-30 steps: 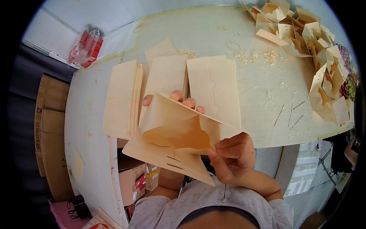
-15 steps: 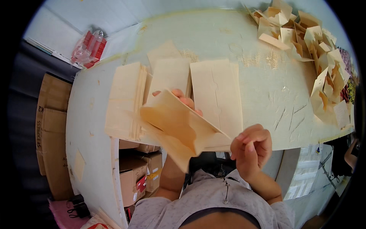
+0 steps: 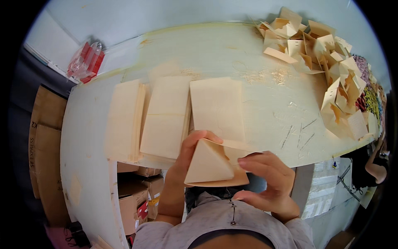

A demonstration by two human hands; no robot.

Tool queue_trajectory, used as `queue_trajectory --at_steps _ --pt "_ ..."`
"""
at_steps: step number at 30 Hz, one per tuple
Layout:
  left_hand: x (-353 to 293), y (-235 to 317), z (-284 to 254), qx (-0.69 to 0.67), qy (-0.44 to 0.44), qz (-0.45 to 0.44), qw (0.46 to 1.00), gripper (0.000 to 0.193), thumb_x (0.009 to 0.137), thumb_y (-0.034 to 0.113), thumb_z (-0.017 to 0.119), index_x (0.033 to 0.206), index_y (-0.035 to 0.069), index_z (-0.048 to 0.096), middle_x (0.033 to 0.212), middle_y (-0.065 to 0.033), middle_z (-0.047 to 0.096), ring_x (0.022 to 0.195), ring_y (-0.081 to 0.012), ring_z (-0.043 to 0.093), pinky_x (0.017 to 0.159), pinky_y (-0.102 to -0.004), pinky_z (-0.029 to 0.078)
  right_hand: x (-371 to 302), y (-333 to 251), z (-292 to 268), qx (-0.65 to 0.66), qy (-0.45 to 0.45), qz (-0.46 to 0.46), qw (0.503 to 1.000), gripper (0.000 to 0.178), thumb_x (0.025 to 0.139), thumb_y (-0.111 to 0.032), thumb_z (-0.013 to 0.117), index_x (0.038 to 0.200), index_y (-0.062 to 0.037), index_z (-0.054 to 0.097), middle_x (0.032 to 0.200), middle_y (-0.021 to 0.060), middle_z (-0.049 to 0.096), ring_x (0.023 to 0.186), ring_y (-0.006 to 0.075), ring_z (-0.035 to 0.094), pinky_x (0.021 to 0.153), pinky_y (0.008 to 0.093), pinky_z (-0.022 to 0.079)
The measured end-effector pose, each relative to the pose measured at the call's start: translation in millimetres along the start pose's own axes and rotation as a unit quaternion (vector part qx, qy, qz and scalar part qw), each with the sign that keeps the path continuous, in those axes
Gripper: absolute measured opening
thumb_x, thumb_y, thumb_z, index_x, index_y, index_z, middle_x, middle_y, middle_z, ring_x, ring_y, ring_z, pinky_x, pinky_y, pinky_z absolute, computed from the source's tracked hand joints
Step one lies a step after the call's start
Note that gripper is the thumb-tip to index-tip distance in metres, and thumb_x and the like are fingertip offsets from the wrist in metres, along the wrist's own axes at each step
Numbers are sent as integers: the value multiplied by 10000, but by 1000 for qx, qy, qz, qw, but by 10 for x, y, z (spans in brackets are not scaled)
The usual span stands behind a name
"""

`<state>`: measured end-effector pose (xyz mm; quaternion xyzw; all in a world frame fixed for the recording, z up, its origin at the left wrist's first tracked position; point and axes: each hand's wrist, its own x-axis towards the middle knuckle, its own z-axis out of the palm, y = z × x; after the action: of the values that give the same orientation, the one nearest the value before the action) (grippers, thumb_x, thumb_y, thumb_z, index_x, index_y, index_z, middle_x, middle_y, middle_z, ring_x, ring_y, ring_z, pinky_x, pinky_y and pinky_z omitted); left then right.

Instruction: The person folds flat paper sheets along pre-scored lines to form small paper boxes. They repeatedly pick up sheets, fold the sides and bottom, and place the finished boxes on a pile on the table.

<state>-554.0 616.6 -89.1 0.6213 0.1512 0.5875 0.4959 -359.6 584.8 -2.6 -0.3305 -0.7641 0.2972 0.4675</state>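
Card folder [image 3: 209, 164], gripped in left hand [image 3: 186, 155], right hand [image 3: 272, 176] spread at its right edge

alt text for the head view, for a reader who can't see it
A person's left hand holds a partly folded cream paper piece; the right hand curves beside it. Beyond, three piles of flat paper lie on a table, with folded pieces heaped at upper right.

Behind our held card [image 3: 209, 164], three stacks [image 3: 166, 118] lie side by side on the tabletop [image 3: 265, 120], left of a heap [image 3: 331, 72].
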Motion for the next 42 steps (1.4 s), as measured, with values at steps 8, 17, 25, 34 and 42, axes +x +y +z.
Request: queue_trajectory --at_steps 8,17,25,34,42 --pt "-63 -64 205 -8 62 -68 996 579 849 256 529 1342 120 256 1063 -173 475 954 -271 494 828 -422 435 -151 272 69 9 64 -22 998 295 634 -24 748 903 6 631 924 138 623 844 282 606 717 341 497" --pt "65 -26 331 208 23 -56 976 690 668 540 648 1074 20 445 986 -154 412 886 -238 450 810 -386 388 -402 429 119 -38 198 -18 979 224 679 -79 721 873 -27 623 858 80 611 818 248 560 729 333 416" --pt "123 -61 636 14 179 -91 979 510 759 478 573 960 12 526 1031 -122 376 889 -208 447 791 -380 450 -451 578 88 -113 117 23 986 157 739 -138 661 851 -47 598 731 70 575 656 233 566 547 319 434" --pt "195 -42 326 289 -60 -100 950 319 869 296 521 1061 42 515 1042 -132 531 962 -275 512 867 -393 387 -333 537 -167 -294 32 -100 950 146 685 -132 662 750 -66 549 617 31 464 609 174 514 489 286 388" --pt "15 -269 390 135 229 -185 946 153 904 168 458 819 44 488 748 19 449 736 -94 440 691 -245 388 -309 591 -358 -104 111 64 986 121 740 -102 666 815 -36 599 719 46 539 662 183 524 564 258 396"
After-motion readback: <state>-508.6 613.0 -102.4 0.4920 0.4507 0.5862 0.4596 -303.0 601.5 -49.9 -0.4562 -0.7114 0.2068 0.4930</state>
